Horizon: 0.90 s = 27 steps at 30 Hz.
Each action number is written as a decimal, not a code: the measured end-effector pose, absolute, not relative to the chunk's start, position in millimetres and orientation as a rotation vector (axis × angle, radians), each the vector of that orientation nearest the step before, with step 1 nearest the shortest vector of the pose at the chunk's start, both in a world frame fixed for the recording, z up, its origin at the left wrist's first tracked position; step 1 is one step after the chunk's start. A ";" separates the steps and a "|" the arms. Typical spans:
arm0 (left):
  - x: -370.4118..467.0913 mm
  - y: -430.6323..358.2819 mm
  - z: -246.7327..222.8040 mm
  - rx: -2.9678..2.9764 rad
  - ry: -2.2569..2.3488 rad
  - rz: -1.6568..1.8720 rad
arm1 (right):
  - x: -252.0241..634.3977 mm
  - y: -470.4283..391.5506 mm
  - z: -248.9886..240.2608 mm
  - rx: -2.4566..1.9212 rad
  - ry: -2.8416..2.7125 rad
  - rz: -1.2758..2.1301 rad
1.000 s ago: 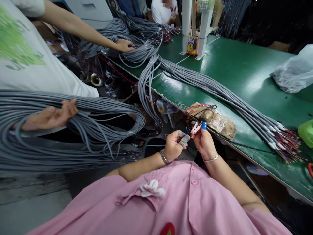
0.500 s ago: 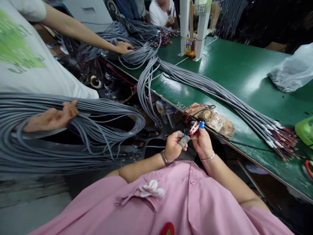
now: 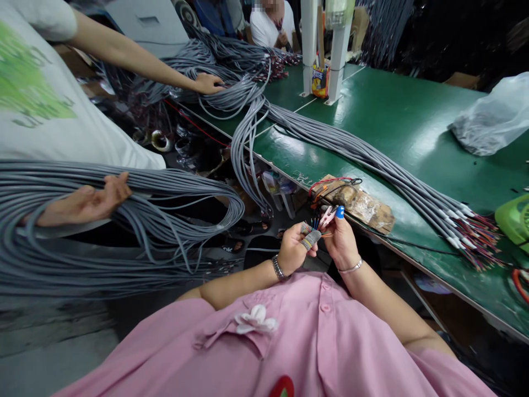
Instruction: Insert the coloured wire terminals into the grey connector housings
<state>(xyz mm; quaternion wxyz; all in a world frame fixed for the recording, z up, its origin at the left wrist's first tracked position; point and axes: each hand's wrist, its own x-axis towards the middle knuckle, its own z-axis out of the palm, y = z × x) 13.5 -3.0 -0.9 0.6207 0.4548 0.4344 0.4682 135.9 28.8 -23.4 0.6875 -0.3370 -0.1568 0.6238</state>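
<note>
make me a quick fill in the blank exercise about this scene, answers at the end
1. The left hand holds several thin, coloured ____.
2. The right hand, gripping a pink clip, has a ____ cover on one fingertip.
3. Long grey cables lie across a table whose top is ____.
4. The flower on the pink shirt is ____.

Missing words: wires; blue; green; white.

The green worktop [image 3: 397, 121] carries a long bundle of grey cables [image 3: 351, 146] ending in coloured wires, a clear plastic bag [image 3: 490, 118] holding what may be small dark parts, a taped block [image 3: 359, 204] at the near edge, and a green plastic item [image 3: 512, 218] by the cable ends.
</note>
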 end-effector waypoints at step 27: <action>-1.5 -7.7 -16.0 0.991 0.971 1.022 | 160.7 0.3 -19.9 -0.864 -0.682 1.794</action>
